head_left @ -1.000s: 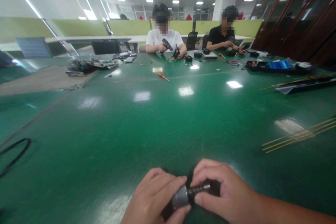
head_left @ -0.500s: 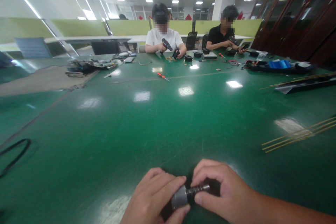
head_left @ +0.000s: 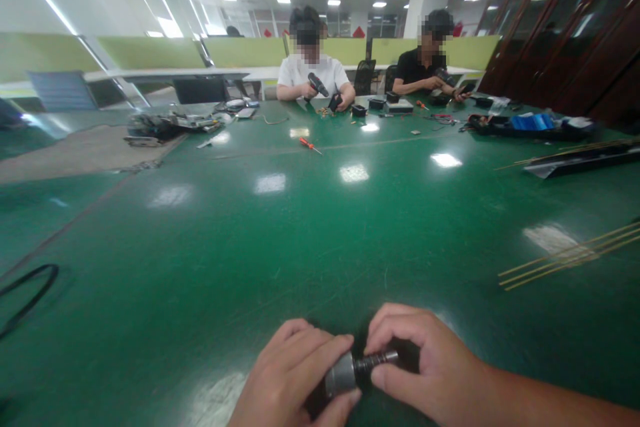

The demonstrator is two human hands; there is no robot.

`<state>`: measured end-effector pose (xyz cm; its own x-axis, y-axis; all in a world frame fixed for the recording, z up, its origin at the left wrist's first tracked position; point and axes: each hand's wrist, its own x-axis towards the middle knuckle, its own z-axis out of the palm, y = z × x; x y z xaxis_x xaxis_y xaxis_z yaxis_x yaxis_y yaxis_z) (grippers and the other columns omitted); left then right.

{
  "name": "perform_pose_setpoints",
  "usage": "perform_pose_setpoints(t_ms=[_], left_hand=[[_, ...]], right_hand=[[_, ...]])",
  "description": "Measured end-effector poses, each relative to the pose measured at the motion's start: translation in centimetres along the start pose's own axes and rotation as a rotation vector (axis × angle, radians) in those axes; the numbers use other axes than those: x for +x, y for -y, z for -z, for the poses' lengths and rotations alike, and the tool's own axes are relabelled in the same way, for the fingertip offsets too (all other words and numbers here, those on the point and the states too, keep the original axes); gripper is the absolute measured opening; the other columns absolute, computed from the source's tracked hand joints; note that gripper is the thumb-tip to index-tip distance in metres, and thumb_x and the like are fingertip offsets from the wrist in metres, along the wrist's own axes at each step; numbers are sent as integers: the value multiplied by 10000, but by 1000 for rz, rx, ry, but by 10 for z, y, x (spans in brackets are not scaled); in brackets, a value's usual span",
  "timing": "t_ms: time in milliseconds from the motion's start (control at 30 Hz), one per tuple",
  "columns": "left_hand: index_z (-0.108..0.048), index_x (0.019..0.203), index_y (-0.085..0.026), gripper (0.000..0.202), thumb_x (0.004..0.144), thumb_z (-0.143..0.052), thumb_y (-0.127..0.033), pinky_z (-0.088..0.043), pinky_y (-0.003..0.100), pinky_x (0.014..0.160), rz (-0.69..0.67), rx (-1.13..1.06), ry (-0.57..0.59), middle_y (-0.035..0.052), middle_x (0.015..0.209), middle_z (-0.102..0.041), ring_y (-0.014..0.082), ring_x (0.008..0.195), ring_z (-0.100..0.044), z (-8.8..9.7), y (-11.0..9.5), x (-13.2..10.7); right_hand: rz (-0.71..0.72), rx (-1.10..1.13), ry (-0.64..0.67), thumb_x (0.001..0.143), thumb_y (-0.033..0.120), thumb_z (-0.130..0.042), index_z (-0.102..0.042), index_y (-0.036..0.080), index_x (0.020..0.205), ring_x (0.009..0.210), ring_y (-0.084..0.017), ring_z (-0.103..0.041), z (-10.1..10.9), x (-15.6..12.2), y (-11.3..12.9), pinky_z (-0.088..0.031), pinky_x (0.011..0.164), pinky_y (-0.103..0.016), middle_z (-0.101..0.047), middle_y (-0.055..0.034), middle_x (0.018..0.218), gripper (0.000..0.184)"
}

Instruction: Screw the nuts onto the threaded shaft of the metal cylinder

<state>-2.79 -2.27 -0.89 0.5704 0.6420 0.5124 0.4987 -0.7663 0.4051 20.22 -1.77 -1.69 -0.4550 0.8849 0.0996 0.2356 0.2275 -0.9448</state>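
While the grey cylinder (head_left: 341,375) is clasped in the left hand (head_left: 295,373) at the green table's (head_left: 300,233) near edge, its dark shaft (head_left: 377,360), pointing rightward along the long axis, is pinched by the right hand (head_left: 425,360).

Glossy green tabletop (head_left: 320,227). Lying on it: orange-handled screwdriver (head_left: 310,144) at far centre, thin brass rods (head_left: 565,257) at right, black cable loop (head_left: 56,271) at left edge, heap of parts (head_left: 170,124) far left.
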Motion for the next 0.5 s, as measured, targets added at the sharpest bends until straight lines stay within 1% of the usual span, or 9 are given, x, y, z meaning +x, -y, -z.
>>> perform_pose_setpoints(t_ms=[100, 233, 400, 500], left_hand=[[-599, 1208, -208, 343, 872, -666, -197, -531, 329, 822, 29, 16, 20, 13, 925, -764, 161, 774, -717, 1, -2, 0], [-614, 1202, -205, 335, 869, -649, -220, -545, 315, 773, -19, 1, -33, 17, 897, -765, 163, 731, -718, -3, 2, -2], [-627, 1170, -215, 328, 844, -666, -203, -557, 307, 772, 16, 9, -1, 17, 884, -764, 165, 732, -717, -3, 1, 0], [-626, 1183, -210, 333, 851, -651, -198, -564, 302, 733, 2, 3, -27, 22, 880, -765, 166, 712, -717, -1, -2, 2]], right_hand=[[1, -10, 0, 765, 153, -690, -696, 179, 806, 774, -150, -630, 0, -1, 0, -450, 714, -262, -676, -12, 821, 49], [-4, -17, 2, 777, 169, -682, -687, 183, 800, 768, -151, -625, 1, -1, 1, -445, 705, -262, -670, -10, 811, 27], [-16, -31, 15, 792, 185, -673, -677, 186, 808, 774, -161, -627, 2, -1, 3, -449, 716, -275, -671, -18, 818, 17], [-23, -35, 12, 789, 185, -674, -678, 190, 807, 773, -164, -626, 2, -1, 3, -449, 708, -274, -672, -19, 817, 20]])
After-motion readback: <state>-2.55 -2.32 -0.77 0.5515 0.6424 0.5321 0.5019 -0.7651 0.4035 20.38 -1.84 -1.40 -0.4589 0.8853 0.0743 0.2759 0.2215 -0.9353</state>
